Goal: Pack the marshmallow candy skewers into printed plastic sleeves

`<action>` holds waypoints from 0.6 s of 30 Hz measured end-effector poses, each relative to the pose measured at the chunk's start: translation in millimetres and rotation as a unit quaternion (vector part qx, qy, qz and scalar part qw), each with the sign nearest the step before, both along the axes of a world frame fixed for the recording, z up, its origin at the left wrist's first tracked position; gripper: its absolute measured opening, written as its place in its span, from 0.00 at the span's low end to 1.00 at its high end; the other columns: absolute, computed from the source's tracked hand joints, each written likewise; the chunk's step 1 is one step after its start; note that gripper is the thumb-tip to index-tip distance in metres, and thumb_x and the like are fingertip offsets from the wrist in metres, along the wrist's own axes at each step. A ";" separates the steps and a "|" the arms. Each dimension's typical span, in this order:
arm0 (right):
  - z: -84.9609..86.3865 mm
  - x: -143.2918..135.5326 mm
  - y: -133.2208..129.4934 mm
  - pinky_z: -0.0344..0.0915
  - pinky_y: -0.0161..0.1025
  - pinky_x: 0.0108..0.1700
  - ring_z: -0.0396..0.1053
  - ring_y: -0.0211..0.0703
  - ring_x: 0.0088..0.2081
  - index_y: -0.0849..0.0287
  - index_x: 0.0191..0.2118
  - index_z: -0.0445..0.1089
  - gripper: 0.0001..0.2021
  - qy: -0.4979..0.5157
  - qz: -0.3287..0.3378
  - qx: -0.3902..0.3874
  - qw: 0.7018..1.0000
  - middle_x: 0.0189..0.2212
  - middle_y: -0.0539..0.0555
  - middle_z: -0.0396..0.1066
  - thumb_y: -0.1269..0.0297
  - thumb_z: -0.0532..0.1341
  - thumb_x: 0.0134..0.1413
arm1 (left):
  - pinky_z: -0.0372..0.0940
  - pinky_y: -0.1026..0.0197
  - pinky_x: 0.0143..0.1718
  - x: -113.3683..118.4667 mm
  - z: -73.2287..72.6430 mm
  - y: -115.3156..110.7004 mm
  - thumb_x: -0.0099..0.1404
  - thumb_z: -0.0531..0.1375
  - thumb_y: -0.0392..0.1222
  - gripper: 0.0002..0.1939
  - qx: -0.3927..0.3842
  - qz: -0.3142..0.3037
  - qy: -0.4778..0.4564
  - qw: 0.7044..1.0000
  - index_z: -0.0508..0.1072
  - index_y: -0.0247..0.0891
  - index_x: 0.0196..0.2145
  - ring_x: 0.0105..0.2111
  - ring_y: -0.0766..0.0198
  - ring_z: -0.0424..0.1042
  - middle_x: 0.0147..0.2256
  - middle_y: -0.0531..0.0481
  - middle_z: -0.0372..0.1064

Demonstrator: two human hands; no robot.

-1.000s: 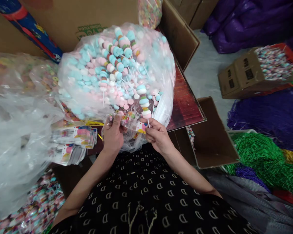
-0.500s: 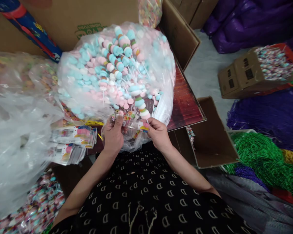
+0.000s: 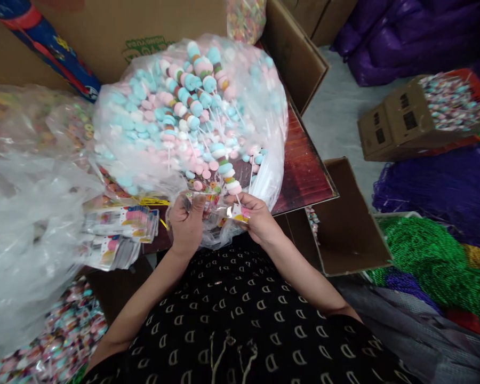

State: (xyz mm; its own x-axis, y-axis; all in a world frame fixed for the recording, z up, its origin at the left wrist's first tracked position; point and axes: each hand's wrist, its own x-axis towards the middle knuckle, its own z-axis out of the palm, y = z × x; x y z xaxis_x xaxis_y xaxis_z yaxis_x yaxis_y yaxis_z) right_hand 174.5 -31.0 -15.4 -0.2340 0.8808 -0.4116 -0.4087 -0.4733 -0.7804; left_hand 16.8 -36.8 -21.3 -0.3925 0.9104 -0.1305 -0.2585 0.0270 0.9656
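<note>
While glare whitens the wrapper [image 3: 227, 209], left fingers [image 3: 197, 207] pinching it, right fingers [image 3: 251, 201] closed on candy skewer [image 3: 226, 172], its lower end hidden.

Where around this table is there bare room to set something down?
The red tabletop shows bare between the candy bag and the table's right edge, nearer than the cardboard flap. Grey floor shows between that flap and the sweets-filled box. Crowded: around the held packet, and leftward, under clear plastic and printed packets.
</note>
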 end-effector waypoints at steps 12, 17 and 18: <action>-3.5 -1.9 -2.1 0.55 0.30 0.23 0.57 0.31 0.22 0.57 0.28 0.77 0.15 -0.078 -0.055 0.064 0.993 0.21 0.45 0.68 0.51 0.74 0.43 | 0.62 0.67 0.20 11.4 14.3 11.8 0.45 0.79 0.57 0.26 -0.036 -0.013 -0.133 0.990 0.75 0.38 0.29 0.22 0.70 0.70 0.26 0.56 0.73; -3.7 -4.2 -1.8 0.52 0.32 0.24 0.53 0.31 0.22 0.57 0.28 0.74 0.20 -0.098 -0.054 0.125 0.986 0.22 0.45 0.65 0.44 0.72 0.49 | 0.58 0.67 0.16 8.3 10.4 13.9 0.48 0.79 0.54 0.23 -0.057 -0.007 -0.162 0.985 0.75 0.38 0.31 0.21 0.70 0.70 0.27 0.56 0.75; -2.3 -2.8 -1.9 0.51 0.32 0.24 0.53 0.31 0.22 0.57 0.29 0.74 0.21 -0.099 -0.057 0.133 0.984 0.21 0.45 0.63 0.43 0.71 0.51 | 0.58 0.67 0.16 6.9 8.9 15.0 0.49 0.79 0.54 0.23 -0.054 -0.003 -0.175 0.983 0.75 0.38 0.31 0.21 0.71 0.69 0.27 0.56 0.75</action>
